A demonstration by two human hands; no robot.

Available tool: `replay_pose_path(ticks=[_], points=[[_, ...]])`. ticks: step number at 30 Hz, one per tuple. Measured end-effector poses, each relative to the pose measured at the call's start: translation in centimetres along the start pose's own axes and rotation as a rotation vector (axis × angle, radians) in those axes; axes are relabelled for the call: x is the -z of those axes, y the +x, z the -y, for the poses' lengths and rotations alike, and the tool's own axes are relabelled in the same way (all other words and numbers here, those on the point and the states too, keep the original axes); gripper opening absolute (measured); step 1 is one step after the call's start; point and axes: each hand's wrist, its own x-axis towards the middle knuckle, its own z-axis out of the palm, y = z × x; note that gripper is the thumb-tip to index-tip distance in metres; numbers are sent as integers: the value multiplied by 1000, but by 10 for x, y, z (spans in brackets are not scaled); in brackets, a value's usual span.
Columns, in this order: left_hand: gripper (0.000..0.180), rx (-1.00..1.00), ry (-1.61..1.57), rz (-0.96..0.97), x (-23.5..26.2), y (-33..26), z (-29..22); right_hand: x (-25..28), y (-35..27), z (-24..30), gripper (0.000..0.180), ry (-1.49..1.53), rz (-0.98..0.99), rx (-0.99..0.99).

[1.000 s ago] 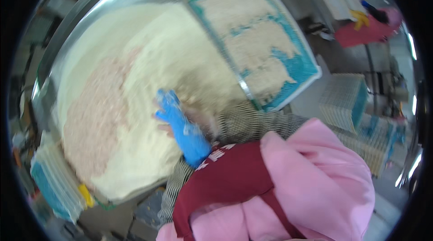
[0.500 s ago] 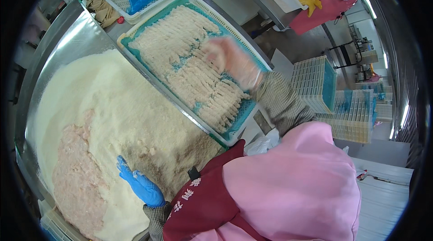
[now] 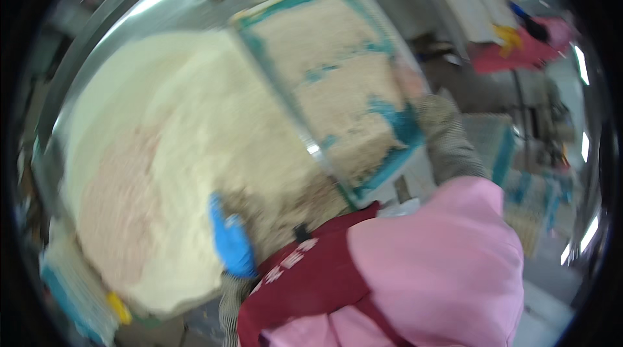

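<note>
Blue-gloved left hand (image 3: 230, 243) rests flat in crumb heap (image 3: 188, 146), fingers together, holding nothing. Right hand (image 3: 410, 84) at teal tray (image 3: 396, 165) edge, grip unclear. Tray mostly filled with breaded pieces (image 3: 331, 81); gaps remain.

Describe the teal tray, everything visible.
The teal tray is a shallow rectangular tray, plastic by the look, its teal rim and floor showing in patches through a layer of pale breaded strips. It lies tilted in the blurred picture, its long left edge against the crumb heap. The right hand rests at its right rim; whether it grips is unclear.
</note>
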Motion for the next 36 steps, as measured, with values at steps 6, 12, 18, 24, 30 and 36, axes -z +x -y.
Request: replay_pose_path(ticks=[6,12,18,24,30,36], points=[[55,-55,224,-28,36,-13,11,-5,-20,75,60,378,-121,-92],[52,222,496,-564,122,11,79,-46,-81,263,47,495,-154,130],[41,364,518,-452,151,35,105,-128,-130,394,38,731,280,385],[28,373,83,-513,156,-10,100,-161,-144,416,36,715,530,431],[46,467,-34,11,98,-83,63,-198,-147,426,40,785,760,292],[46,550,-61,-269,108,-87,65,-206,-141,450,47,968,921,-74]])
